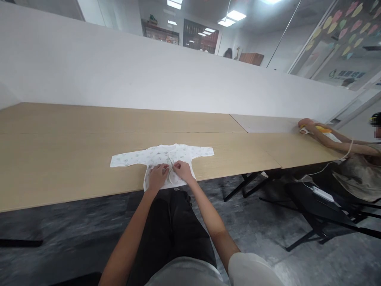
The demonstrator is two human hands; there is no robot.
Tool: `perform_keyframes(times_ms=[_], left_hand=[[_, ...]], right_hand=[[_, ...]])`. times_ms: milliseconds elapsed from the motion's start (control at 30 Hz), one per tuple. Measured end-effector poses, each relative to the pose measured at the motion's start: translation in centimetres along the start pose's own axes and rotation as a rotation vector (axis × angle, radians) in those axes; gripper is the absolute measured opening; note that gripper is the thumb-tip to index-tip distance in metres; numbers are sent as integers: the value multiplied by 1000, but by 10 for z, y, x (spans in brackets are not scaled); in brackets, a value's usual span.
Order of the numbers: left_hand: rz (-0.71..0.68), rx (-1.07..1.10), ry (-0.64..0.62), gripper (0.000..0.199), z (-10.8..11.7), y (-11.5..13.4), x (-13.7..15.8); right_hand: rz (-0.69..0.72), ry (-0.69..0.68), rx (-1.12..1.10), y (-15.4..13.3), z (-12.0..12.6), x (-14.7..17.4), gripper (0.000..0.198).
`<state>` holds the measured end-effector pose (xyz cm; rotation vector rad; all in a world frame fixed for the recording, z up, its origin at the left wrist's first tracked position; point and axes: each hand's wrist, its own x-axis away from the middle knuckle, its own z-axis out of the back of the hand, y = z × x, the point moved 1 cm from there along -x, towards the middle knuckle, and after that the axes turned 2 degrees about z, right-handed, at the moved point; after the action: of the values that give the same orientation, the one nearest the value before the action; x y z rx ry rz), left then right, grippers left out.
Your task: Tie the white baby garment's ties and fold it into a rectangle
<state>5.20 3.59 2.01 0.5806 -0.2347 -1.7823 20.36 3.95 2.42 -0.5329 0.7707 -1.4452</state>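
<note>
A white baby shirt with a small print lies spread on the wooden table, its sleeves stretched out to both sides. Its lower hem reaches the table's front edge and hangs slightly over it. At the front opening, my left hand pinches the fabric with bent fingers. Just to its right, my right hand has thumb and fingers closed on the other side of the same opening. Whether a fastener sits between the fingertips is too small to tell.
The light wooden table runs along a white partition wall. At the far right another person's arms reach over the table. A black folding chair carries a white power strip with a cable.
</note>
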Motion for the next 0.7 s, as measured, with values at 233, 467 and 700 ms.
perform_keyframes(times_ms=[233, 467, 700], left_hand=[[-65, -23, 33, 31, 3, -27, 27], [-21, -2, -31, 33, 9, -32, 19], [107, 0, -22, 38, 6, -16, -61]], right_hand=[[162, 19, 54, 12, -4, 15, 14], [88, -25, 10, 12, 4, 8, 15], [-39, 21, 168, -11, 10, -67, 23]])
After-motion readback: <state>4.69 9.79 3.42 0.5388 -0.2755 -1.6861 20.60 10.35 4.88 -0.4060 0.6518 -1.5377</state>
